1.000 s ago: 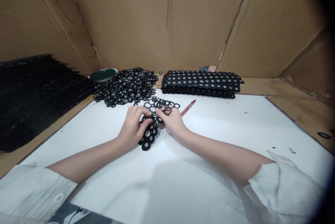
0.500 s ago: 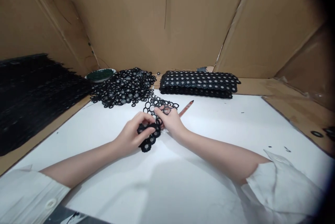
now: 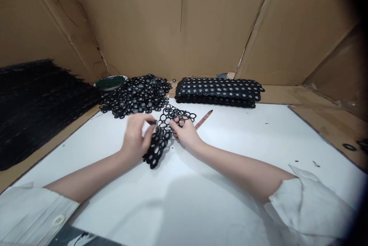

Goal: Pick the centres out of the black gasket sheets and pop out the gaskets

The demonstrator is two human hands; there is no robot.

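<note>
A black openwork piece of joined rings [image 3: 156,147] hangs down toward the white board, its upper part spread near the middle. My right hand [image 3: 185,132] is closed on the upper part of this piece, thumb on top. To its left my left hand [image 3: 136,135] is raised beside the piece, thumb and forefinger bent round a small dark thing [image 3: 153,122], too blurred to name for certain. A red pencil [image 3: 204,119] with a dark tip lies just right of my right hand.
Behind on the left is a heap of loose black rings [image 3: 138,96] beside a bowl of dark green bits [image 3: 110,82]. A folded dotted black piece [image 3: 218,89] lies at the back. Black strips [image 3: 37,104] are stacked far left. Cardboard walls [image 3: 172,27] stand around the white board [image 3: 244,131].
My left hand has let go of the ring piece's lower part and moved up and left. That part now hangs more open. My right hand has hardly moved.
</note>
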